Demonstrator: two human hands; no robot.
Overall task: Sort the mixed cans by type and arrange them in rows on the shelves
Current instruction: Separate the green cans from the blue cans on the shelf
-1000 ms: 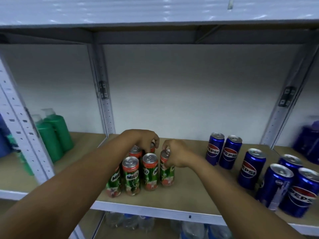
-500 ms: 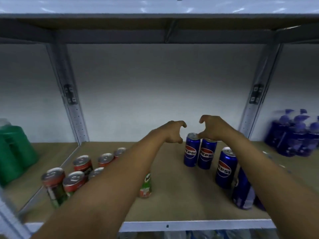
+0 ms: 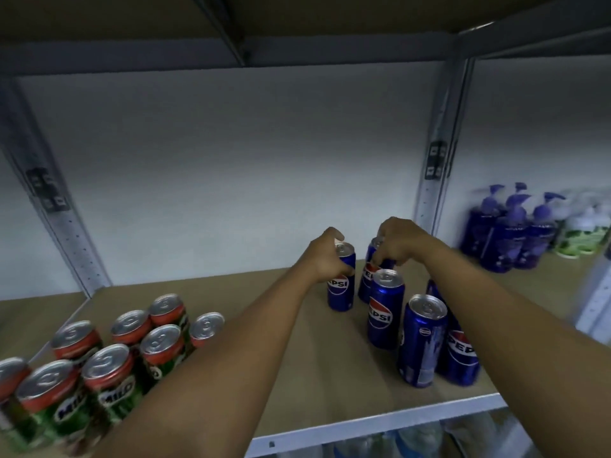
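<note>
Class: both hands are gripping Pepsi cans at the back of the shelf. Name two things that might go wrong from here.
1. The right forearm reaches over the front Pepsi cans; drawing back might topple them off the shelf edge.
2. The left forearm passes close beside the Milo cans and could knock one.

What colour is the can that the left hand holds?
The can in the left hand is dark blue with a silver top, seen in the head view.

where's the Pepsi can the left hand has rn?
Head view, right of centre: the Pepsi can stands far back on the shelf, gripped by the left hand, just left of the can under the right hand.
</note>
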